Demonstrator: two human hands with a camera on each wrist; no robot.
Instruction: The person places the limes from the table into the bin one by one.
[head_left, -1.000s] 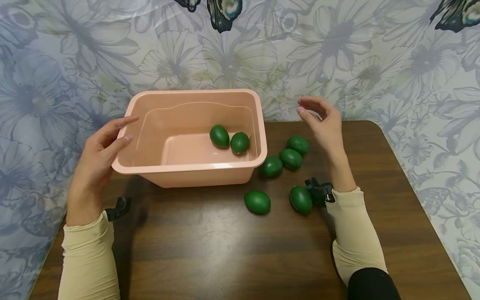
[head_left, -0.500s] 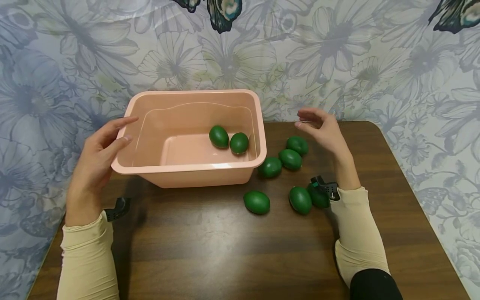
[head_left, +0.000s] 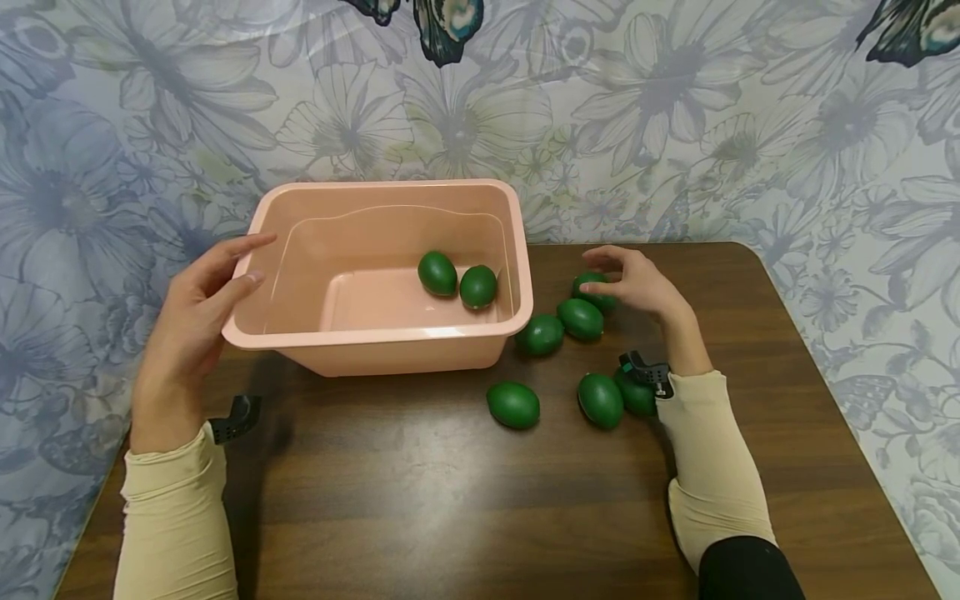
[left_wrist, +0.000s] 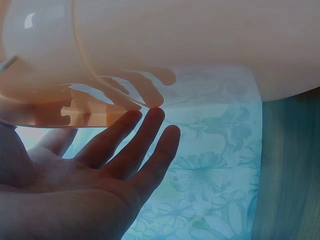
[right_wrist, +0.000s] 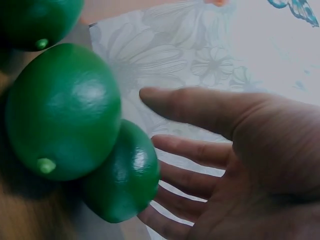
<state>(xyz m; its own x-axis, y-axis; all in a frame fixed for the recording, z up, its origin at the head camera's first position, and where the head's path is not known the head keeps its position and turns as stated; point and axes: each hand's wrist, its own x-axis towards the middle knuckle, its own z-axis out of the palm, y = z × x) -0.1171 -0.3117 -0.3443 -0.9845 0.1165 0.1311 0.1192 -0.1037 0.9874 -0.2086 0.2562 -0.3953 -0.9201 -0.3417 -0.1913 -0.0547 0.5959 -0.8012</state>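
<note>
My left hand [head_left: 187,325] grips the left end of a pink plastic tub [head_left: 375,337], thumb over its rim. In the left wrist view, several fingers [left_wrist: 157,122] lie along the tub's outer wall. Two green limes [head_left: 458,282] sit inside, towards the right. My right hand [head_left: 637,283] reaches over the farthest loose lime [right_wrist: 127,175], fingertips right at its side and thumb held apart from the fingers. Beside that one are a second lime [head_left: 580,319] and a third lime [head_left: 540,335], which is close against the tub.
Nearer the front lie a single lime [head_left: 513,405] and a pair, one lime [head_left: 601,401] and another [head_left: 636,393] partly hidden by the right wrist camera [head_left: 645,372]. The brown wooden table [head_left: 420,517] meets a flower-patterned backdrop [head_left: 675,125] at the back.
My right hand has come down from above the table's back edge onto the farthest loose lime. The left hand, tub and limes have stayed in place.
</note>
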